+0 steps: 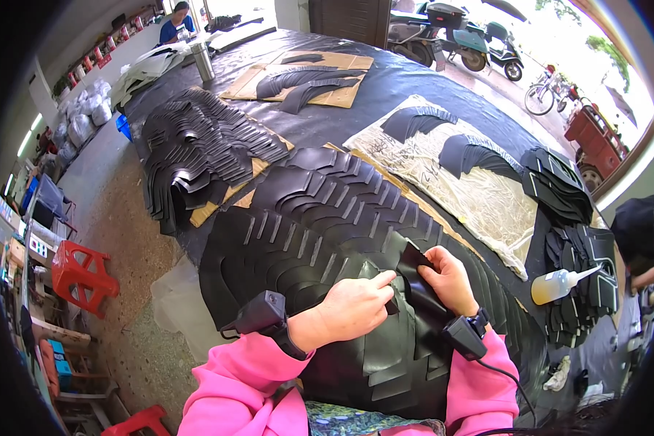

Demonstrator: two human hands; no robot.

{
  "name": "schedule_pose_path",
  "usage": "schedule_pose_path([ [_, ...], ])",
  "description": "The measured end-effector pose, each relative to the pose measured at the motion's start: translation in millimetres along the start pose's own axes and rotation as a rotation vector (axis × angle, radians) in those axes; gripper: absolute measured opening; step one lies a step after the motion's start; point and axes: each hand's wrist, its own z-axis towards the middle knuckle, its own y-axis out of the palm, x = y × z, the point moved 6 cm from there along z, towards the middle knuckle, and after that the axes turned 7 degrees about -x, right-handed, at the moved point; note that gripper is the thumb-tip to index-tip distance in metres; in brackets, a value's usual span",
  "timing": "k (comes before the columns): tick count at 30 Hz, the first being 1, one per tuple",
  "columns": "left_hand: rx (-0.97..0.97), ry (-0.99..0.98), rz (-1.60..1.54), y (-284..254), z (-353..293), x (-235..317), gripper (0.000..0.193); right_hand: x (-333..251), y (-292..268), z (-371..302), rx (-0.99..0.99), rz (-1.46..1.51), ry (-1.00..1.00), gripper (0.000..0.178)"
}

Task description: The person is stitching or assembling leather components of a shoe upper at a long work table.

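Your right hand (452, 282) pinches the edge of a black leather-like piece (421, 292) between thumb and fingers, just above the overlapping rows of curved black panels (327, 196). Your left hand (352, 309) is beside that piece, index finger extended toward it; you cannot tell here whether its fingers grip anything. To your right lies a squeeze bottle (551, 288) of amber liquid. Farther along the surface (421, 81), more curved panels rest on cardboard (243, 86), near a metal tumbler (203, 62).

On our black-covered desk (421, 81), curved black sheets (327, 218) lie left of a translucent plastic bottle (551, 288) and right of a red plastic stool (65, 267).
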Motion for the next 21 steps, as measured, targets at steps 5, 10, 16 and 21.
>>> schedule_pose_path([
  [5, -0.061, -0.041, 0.081, 11, 7, -6, 0.012, -10, 3, 0, 0.019, -0.084, -0.014, 0.016],
  [10, -0.116, -0.042, 0.156, 15, 16, -2, 0.013, -26, 1, -6, 0.091, -0.422, -0.055, 0.016],
  [16, -0.203, -0.064, 0.275, 24, 20, 0, 0.015, -28, 0, 1, 0.129, -0.767, -0.075, 0.022],
  [21, -0.235, -0.069, 0.281, 28, 22, 0, 0.016, -28, -1, 1, 0.153, -0.737, -0.09, 0.023],
])
